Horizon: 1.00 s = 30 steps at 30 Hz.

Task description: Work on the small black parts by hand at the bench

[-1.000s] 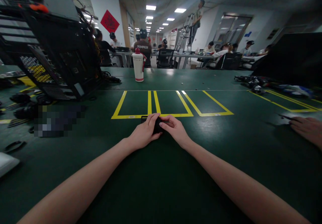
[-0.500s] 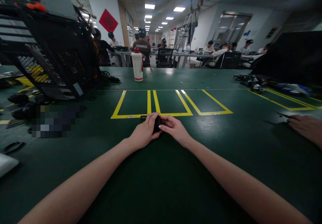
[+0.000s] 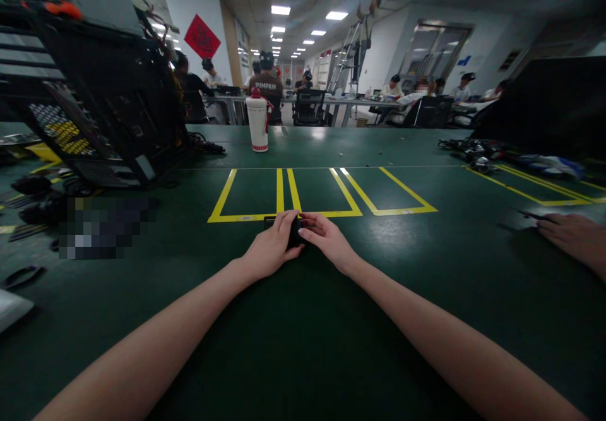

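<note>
A small black object [image 3: 294, 234] sits low at the table between my two hands, mostly covered by fingers, so its kind cannot be made out. My left hand [image 3: 271, 247] is closed over it from the left, and a dark frame-like edge [image 3: 269, 221] sticks out beyond the knuckles. On the other side, my right hand [image 3: 329, 238] has its thumb and fingertips closed against the object's right side. Both hands are just in front of the yellow tape outlines [image 3: 317, 214] on the green tabletop [image 3: 303, 345].
An open black computer case [image 3: 108, 105] stands at left, near pliers-like handles [image 3: 23, 277]. A white cup with a red lid [image 3: 258, 124] is farther back. Cables [image 3: 473, 153] lie at right, where another person's hand [image 3: 575, 238] holds a thin dark tool [image 3: 534, 216].
The view has shifted very slightly. My right fingertips have moved a little at the black object, while my left hand keeps its place. The other person's hand has come slightly left.
</note>
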Tool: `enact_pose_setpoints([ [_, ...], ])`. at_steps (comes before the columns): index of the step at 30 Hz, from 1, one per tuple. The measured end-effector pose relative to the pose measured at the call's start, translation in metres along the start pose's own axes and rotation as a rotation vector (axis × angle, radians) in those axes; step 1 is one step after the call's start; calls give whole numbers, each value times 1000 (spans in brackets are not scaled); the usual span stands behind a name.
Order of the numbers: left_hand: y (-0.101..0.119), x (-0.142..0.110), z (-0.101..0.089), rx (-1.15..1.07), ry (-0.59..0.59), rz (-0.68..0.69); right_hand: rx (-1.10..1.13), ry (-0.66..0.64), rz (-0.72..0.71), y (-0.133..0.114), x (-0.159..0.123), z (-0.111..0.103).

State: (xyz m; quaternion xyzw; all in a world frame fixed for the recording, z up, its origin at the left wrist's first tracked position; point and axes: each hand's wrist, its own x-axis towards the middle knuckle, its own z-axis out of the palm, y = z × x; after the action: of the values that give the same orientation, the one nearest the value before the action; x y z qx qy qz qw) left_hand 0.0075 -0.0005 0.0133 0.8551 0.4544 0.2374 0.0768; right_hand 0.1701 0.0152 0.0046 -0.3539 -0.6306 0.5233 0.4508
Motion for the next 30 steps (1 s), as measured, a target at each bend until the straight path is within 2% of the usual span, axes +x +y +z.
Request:
enact_pose_setpoints([
  [5,-1,0,1,0,-7,-7,16,-77,50,-1,0,-3],
  [15,0,-2,0,-6,0,7,92,-117,14,-3,-2,-2],
  [23,1,-1,1,7,16,-2,14,-20,-66,3,4,0],
  [30,0,-2,1,-18,17,2,4,-19,39,1,4,-2],
])
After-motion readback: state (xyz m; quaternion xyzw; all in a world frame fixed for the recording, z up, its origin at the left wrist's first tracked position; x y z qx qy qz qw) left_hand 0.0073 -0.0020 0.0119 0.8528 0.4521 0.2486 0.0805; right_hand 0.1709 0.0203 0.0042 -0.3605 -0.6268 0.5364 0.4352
